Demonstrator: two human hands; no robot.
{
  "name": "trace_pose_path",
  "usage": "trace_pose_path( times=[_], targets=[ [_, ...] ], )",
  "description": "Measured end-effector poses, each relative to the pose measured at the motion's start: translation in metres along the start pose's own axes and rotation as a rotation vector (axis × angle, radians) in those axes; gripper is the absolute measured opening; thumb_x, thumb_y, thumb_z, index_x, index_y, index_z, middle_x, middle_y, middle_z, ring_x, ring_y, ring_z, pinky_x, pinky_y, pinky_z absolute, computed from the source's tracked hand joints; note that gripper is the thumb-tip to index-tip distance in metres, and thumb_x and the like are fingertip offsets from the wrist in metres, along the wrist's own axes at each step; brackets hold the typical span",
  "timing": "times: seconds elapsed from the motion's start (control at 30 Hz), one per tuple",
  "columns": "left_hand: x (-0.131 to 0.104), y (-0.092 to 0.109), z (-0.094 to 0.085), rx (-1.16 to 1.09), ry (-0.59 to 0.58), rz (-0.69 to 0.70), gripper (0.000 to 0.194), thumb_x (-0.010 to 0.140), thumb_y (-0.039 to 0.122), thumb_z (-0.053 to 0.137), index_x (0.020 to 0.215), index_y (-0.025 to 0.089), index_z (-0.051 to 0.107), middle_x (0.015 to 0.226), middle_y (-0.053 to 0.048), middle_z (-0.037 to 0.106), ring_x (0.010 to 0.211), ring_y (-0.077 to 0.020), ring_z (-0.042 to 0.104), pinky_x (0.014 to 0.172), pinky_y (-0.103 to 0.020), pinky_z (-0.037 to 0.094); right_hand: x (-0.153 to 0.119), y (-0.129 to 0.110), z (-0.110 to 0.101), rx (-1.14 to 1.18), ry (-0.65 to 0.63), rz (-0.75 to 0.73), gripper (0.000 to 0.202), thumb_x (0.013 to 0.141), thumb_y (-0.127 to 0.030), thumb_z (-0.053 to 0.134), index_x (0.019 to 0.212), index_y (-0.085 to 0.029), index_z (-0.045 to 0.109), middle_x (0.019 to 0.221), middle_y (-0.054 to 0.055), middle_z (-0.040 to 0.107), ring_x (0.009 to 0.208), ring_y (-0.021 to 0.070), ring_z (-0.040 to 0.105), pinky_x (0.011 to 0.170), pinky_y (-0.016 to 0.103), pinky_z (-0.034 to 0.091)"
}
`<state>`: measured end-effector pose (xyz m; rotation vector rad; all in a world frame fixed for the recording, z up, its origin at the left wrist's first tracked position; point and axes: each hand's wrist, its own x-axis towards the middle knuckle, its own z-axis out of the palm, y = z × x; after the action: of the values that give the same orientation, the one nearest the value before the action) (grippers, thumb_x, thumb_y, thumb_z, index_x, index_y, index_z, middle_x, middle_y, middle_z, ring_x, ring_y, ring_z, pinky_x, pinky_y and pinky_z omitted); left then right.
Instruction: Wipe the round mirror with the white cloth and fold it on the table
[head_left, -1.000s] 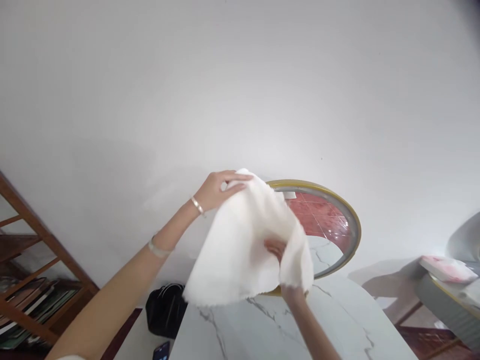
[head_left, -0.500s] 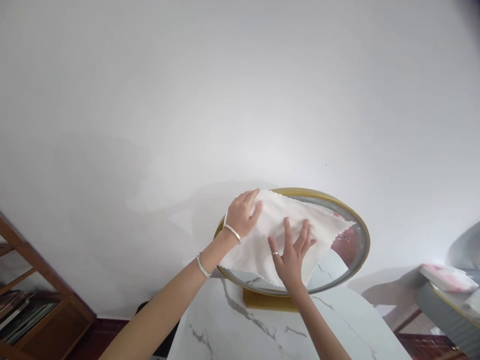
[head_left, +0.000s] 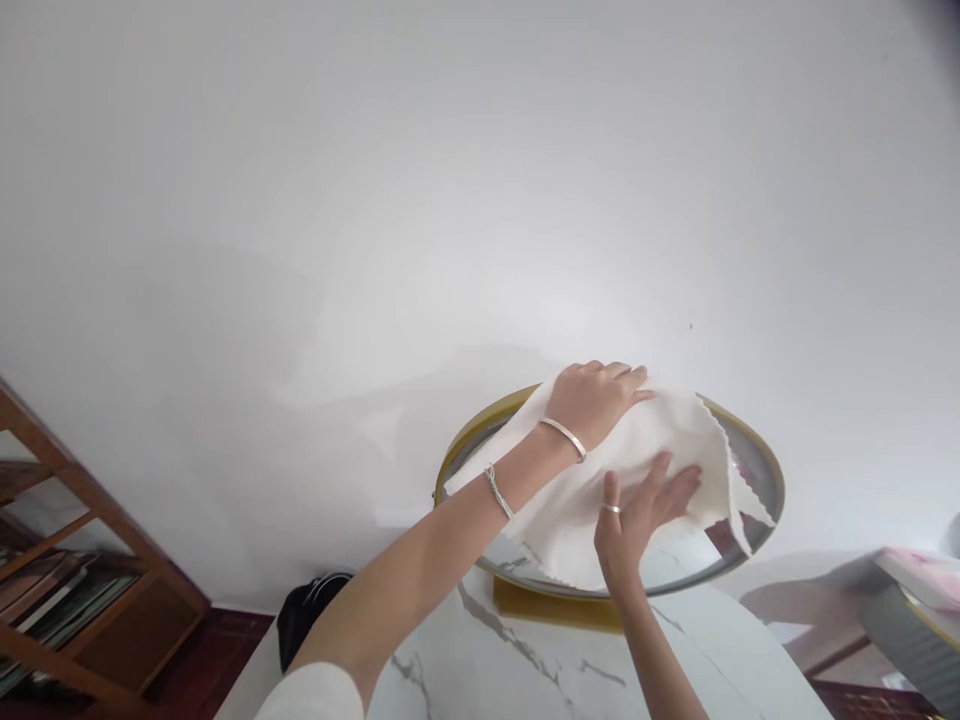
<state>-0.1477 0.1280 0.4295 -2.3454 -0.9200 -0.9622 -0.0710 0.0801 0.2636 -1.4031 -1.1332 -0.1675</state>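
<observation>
A white cloth (head_left: 577, 530) with wavy edges lies over the face of an oval mirror (head_left: 769, 470) with a gold rim, which stands on a gold base (head_left: 555, 606). At the mirror's top edge, my left hand (head_left: 594, 402) rests on the cloth, its fingers bent over the upper rim and pressing the fabric there. Lower down and to the right, my right hand (head_left: 645, 510) lies on the cloth with its fingers spread. The cloth's right corner is folded and hangs in points near the rim.
Under the mirror is a white marble-patterned table (head_left: 510, 670). A black bag (head_left: 307, 610) sits left of my forearm. A wooden shelf (head_left: 112, 620) with books is far left; a pink-and-white packet (head_left: 919, 575) lies on a grey ribbed piece at the right. A wall rises behind.
My left hand has moved right along the mirror's top edge, and my right hand has shifted right too. The cloth has slid right and its right corner is folded. The view has shifted slightly.
</observation>
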Motion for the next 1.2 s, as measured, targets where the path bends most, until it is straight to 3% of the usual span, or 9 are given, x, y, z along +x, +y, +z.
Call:
trace_pose_path(
  times=[0.17, 0.37, 0.5, 0.6, 0.7, 0.83, 0.93, 1.1, 1.2],
  targets=[
    [-0.045, -0.042, -0.014, -0.337, 0.234, -0.297, 0.034, 0.100, 0.041, 0.041, 0.096, 0.022, 0.069, 0.092, 0.000, 0.073, 0.084, -0.0125, 0.066, 0.075, -0.022, 0.046, 0.031, -0.029, 0.014, -0.181, 0.091, -0.484, 0.065, 0.095, -0.045, 0.046, 0.153, -0.030, 0.021, 0.162, 0.012, 0.002, 0.145, 0.0446, 0.009, 0.104, 0.077, 0.009],
    [-0.179, -0.084, 0.000, -0.540, 0.428, -0.887, 0.054, 0.093, 0.057, 0.043, 0.054, 0.020, 0.044, 0.049, 0.005, 0.036, 0.050, -0.0105, 0.039, 0.050, -0.023, 0.030, 0.015, -0.059, 0.049, -0.141, -0.312, -0.963, 0.053, 0.095, -0.039, 0.046, 0.147, -0.035, 0.036, 0.139, 0.004, 0.055, 0.122, 0.0275, 0.055, 0.102, 0.046, 0.045],
    [-0.236, -0.075, 0.020, -0.555, 0.395, -0.893, 0.045, 0.096, 0.053, 0.036, 0.069, 0.020, 0.051, 0.059, 0.003, 0.047, 0.059, -0.0134, 0.047, 0.058, -0.024, 0.038, -0.007, -0.049, 0.060, -0.076, -0.382, -1.043, 0.043, 0.093, -0.045, 0.045, 0.134, -0.036, 0.055, 0.113, 0.001, 0.070, 0.109, 0.0300, 0.061, 0.089, 0.045, 0.054],
    [-0.224, -0.068, 0.021, -0.404, 0.457, -0.822, 0.040, 0.098, 0.045, 0.036, 0.068, 0.021, 0.048, 0.061, 0.002, 0.049, 0.059, -0.0131, 0.047, 0.059, -0.025, 0.038, 0.007, -0.046, 0.050, -0.139, -0.270, -1.031, 0.042, 0.091, -0.049, 0.049, 0.130, -0.037, 0.059, 0.100, 0.001, 0.073, 0.102, 0.0291, 0.063, 0.083, 0.042, 0.054],
    [-0.176, -0.062, 0.011, -0.327, 0.469, -0.687, 0.039, 0.100, 0.038, 0.033, 0.067, 0.021, 0.047, 0.062, 0.000, 0.051, 0.059, -0.0130, 0.048, 0.059, -0.025, 0.037, 0.048, -0.053, 0.029, -0.281, -0.035, -1.032, 0.048, 0.090, -0.050, 0.053, 0.136, -0.035, 0.052, 0.105, 0.003, 0.071, 0.095, 0.0269, 0.063, 0.092, 0.048, 0.046],
    [-0.096, -0.049, -0.010, -0.264, 0.345, -0.505, 0.039, 0.100, 0.035, 0.034, 0.069, 0.020, 0.052, 0.062, -0.001, 0.055, 0.059, -0.0135, 0.052, 0.058, -0.025, 0.035, 0.105, -0.060, 0.004, -0.324, 0.125, -0.912, 0.049, 0.088, -0.055, 0.054, 0.129, -0.028, 0.057, 0.111, 0.006, 0.068, 0.102, 0.0275, 0.058, 0.108, 0.060, 0.022],
    [-0.063, -0.041, -0.022, -0.291, 0.214, -0.426, 0.033, 0.099, 0.037, 0.038, 0.078, 0.021, 0.057, 0.069, -0.001, 0.061, 0.064, -0.0138, 0.056, 0.058, -0.024, 0.034, 0.124, -0.062, -0.002, -0.275, 0.141, -0.872, 0.032, 0.089, -0.048, 0.054, 0.105, -0.023, 0.065, 0.096, 0.004, 0.069, 0.094, 0.0230, 0.057, 0.104, 0.049, 0.028],
    [-0.099, -0.056, -0.021, -0.322, 0.242, -0.560, 0.044, 0.099, 0.038, 0.034, 0.060, 0.021, 0.042, 0.054, 0.003, 0.044, 0.051, -0.0111, 0.041, 0.054, -0.026, 0.026, 0.108, -0.080, 0.010, -0.242, 0.135, -0.922, 0.021, 0.090, -0.040, 0.054, 0.099, -0.024, 0.065, 0.096, 0.003, 0.068, 0.096, 0.0224, 0.054, 0.097, 0.044, 0.031],
    [-0.152, -0.072, -0.010, -0.436, 0.355, -0.797, 0.048, 0.097, 0.046, 0.036, 0.057, 0.021, 0.035, 0.051, 0.005, 0.034, 0.051, -0.0104, 0.035, 0.053, -0.026, 0.027, 0.077, -0.097, 0.032, -0.218, -0.082, -1.037, 0.030, 0.093, -0.041, 0.049, 0.116, -0.026, 0.062, 0.114, 0.006, 0.065, 0.114, 0.0263, 0.050, 0.108, 0.051, 0.024]
  ],
)
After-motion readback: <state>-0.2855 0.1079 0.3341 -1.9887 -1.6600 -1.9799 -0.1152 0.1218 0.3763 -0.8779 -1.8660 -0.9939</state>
